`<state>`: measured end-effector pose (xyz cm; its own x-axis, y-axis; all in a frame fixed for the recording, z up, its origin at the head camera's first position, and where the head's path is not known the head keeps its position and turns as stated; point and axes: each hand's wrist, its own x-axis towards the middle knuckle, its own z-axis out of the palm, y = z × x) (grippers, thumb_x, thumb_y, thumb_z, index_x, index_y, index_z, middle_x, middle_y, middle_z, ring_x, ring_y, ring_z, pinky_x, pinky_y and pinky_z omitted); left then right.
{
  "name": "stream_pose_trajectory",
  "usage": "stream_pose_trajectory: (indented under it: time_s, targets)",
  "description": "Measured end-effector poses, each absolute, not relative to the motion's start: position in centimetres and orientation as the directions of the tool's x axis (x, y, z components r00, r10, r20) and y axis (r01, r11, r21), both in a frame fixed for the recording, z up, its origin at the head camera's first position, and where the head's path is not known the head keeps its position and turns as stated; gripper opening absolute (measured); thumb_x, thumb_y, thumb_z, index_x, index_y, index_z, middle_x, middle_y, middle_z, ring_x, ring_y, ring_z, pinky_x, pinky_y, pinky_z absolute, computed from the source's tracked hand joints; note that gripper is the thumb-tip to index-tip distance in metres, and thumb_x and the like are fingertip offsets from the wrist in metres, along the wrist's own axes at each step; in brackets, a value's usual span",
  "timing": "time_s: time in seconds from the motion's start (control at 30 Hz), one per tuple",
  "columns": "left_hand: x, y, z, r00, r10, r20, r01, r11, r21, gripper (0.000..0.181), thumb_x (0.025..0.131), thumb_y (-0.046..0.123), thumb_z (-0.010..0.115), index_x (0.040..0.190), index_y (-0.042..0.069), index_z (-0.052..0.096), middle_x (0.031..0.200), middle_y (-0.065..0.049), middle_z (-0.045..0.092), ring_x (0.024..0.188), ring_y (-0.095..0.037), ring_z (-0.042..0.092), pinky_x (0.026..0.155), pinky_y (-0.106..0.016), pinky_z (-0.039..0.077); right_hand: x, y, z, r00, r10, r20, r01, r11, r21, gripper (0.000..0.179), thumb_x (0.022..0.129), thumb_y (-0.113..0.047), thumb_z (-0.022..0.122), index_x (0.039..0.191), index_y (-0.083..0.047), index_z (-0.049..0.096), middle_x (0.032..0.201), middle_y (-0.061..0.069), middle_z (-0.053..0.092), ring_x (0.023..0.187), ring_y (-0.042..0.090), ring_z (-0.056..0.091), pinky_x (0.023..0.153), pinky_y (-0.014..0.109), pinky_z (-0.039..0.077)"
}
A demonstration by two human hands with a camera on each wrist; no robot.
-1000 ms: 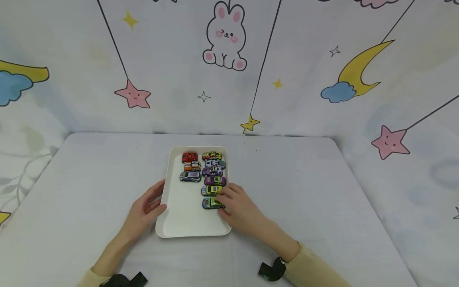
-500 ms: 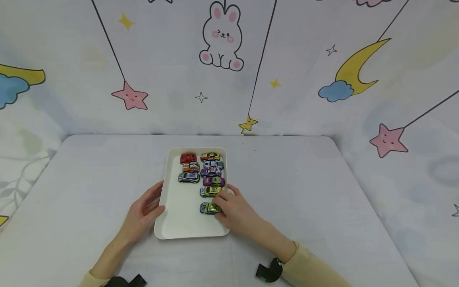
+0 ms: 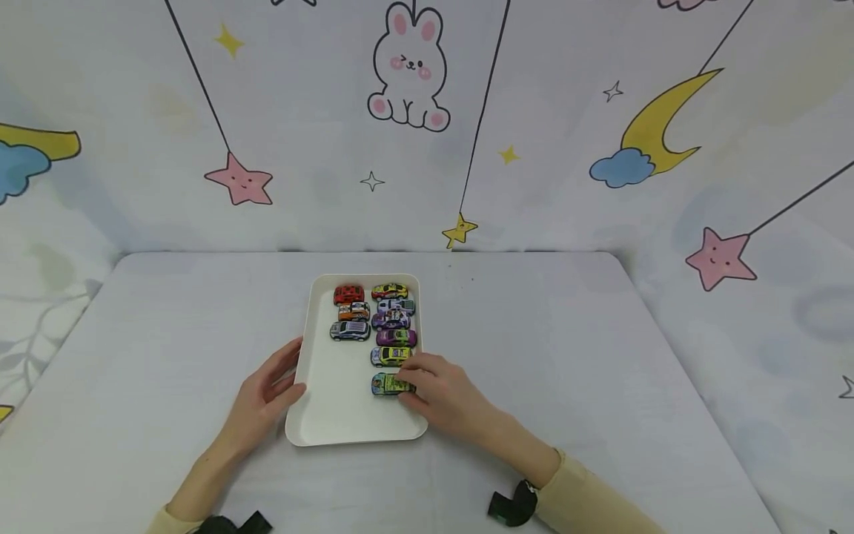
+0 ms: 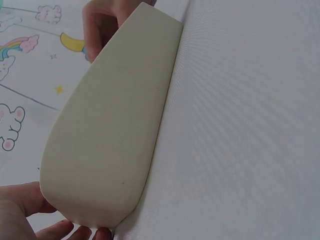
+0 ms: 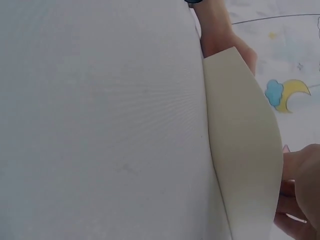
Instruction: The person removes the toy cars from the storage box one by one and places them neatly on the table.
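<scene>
A white rectangular tray lies on the table in the head view, with small toy cars in two columns. My right hand reaches over the tray's right rim and pinches the green toy car, the nearest in the right column; the fingers hide its right end. Just beyond it sits a yellow toy car, with a small gap between them. My left hand rests against the tray's left side, thumb and fingers touching its wall. In both wrist views the tray's outer wall hides the cars.
The left column holds a red car, an orange-and-white car and a silver-grey car. Purple and other cars fill the right column's far part. A white cloth covers the table; a patterned curtain hangs behind.
The green car has moved toward the tray's near end, away from the yellow car, then slightly back, with my right hand on it. My left hand stays against the tray. The head view shifts slightly.
</scene>
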<state>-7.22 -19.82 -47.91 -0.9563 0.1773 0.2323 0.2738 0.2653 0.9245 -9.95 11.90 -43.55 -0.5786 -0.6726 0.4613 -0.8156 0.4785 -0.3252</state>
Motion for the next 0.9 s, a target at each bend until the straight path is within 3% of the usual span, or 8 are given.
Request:
stream_pose_trajectory:
  time_s: [0.07, 0.27, 0.5, 0.9]
  targets:
    - [-7.2, -19.8, -47.9, -0.957, 0.176, 0.231, 0.272, 0.269, 0.924, 0.062, 0.095, -0.002, 0.061, 0.152, -0.001, 0.035, 0.152, -0.028, 0.04, 0.132, 0.006, 0.046, 0.1, -0.009, 0.044, -10.0, 12.2, -43.6, -0.569, -0.647, 0.507, -0.822, 0.45, -0.349, 0.024, 0.081, -0.007, 0.083, 0.103, -0.007, 0.074, 0.108, 0.004, 0.068, 0.101, 0.016, 0.067, 0.09, 0.023, 0.057]
    - [-7.3, -19.8, -47.7, -0.957, 0.178, 0.23, 0.272, 0.265, 0.925, 0.062, 0.095, -0.003, 0.061, 0.152, 0.0, 0.036, 0.152, -0.028, 0.04, 0.131, 0.006, 0.046, 0.099, -0.008, 0.043, -10.5, 13.5, -43.5, -0.561, -0.583, 0.587, -0.828, 0.392, -0.402, 0.029, 0.078, -0.003, 0.084, 0.104, -0.003, 0.073, 0.108, 0.005, 0.068, 0.099, 0.017, 0.068, 0.086, 0.021, 0.058]
    - [-7.2, -19.8, -47.6, -0.957, 0.179, 0.229, 0.27, 0.253, 0.929, 0.063, 0.094, -0.004, 0.061, 0.152, 0.0, 0.036, 0.151, -0.029, 0.04, 0.131, 0.006, 0.047, 0.099, -0.008, 0.044, -10.8, 15.7, -43.6, -0.613, -0.513, 0.601, -0.79, 0.409, -0.458, 0.031, 0.078, 0.0, 0.083, 0.107, -0.003, 0.072, 0.109, 0.005, 0.068, 0.096, 0.017, 0.068, 0.082, 0.021, 0.058]
    - [-7.1, -19.7, -47.3, -0.953, 0.181, 0.241, 0.28, 0.237, 0.93, 0.062, 0.094, -0.005, 0.061, 0.151, -0.002, 0.036, 0.15, -0.031, 0.04, 0.132, 0.003, 0.048, 0.1, -0.01, 0.045, -12.0, 18.9, -44.7, -0.713, -0.352, 0.606, -0.698, 0.431, -0.572, 0.031, 0.078, 0.003, 0.082, 0.107, -0.005, 0.074, 0.109, 0.007, 0.069, 0.098, 0.021, 0.067, 0.093, 0.011, 0.05]
